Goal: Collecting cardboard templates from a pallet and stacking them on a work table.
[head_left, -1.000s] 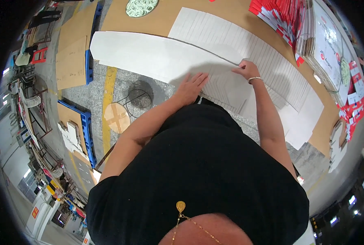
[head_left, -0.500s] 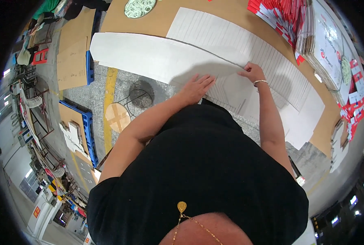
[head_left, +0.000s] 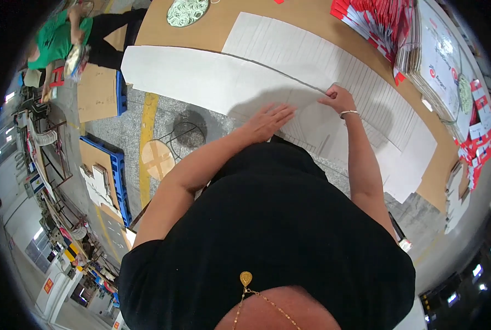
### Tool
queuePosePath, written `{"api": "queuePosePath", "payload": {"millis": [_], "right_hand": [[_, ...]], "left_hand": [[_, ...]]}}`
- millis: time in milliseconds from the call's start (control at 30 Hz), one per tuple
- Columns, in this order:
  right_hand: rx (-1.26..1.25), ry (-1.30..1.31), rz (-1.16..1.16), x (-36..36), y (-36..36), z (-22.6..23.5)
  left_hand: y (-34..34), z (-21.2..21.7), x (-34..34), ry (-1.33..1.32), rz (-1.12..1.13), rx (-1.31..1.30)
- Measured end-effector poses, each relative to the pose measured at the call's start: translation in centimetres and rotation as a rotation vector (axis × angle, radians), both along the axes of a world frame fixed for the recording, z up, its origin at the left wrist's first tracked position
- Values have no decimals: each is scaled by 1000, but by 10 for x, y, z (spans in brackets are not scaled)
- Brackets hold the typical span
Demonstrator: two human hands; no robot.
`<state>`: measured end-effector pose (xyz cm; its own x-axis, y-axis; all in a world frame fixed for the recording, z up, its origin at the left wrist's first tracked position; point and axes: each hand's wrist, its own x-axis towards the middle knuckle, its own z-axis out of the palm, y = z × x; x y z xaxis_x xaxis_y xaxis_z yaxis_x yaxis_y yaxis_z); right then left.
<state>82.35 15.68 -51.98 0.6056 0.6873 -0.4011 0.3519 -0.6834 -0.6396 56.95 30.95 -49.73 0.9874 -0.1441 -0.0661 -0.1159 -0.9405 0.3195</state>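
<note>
A long white cardboard sheet [head_left: 185, 69] lies across the table, its near edge reaching out over the floor. Beneath its far edge sits another white sheet with ruled lines [head_left: 289, 41]. My left hand [head_left: 268, 122] rests flat on the near part of the upper sheet, fingers stretched out and slightly blurred. Farther right, my right hand [head_left: 342, 102] has its thumb and fingers pinched together at the upper sheet's far edge; the fingertips are partly hidden.
Brown cardboard [head_left: 212, 30] covers the table. Green coiled cord [head_left: 187, 12] lies at the back. Stacked white cartons [head_left: 435, 60] and red-and-white folded pieces [head_left: 369, 25] stand at the far right. On the left are a stool [head_left: 157, 158], a blue pallet [head_left: 119, 181] and a person in green [head_left: 58, 38].
My left hand has slid slightly to the right over the sheet. The right hand stays at the sheet's edge. A person in green has come into view at the far left.
</note>
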Motion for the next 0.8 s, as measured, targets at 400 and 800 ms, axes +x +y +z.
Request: {"api": "queuePosePath", "payload": {"millis": [400,800], "right_hand": [[43,111,19,19,-24,-12],[34,52,50,22,-30,-6]], "left_hand": [[-8,-1,6,64,0,-36],[-20,5,10,131,41,45]]}}
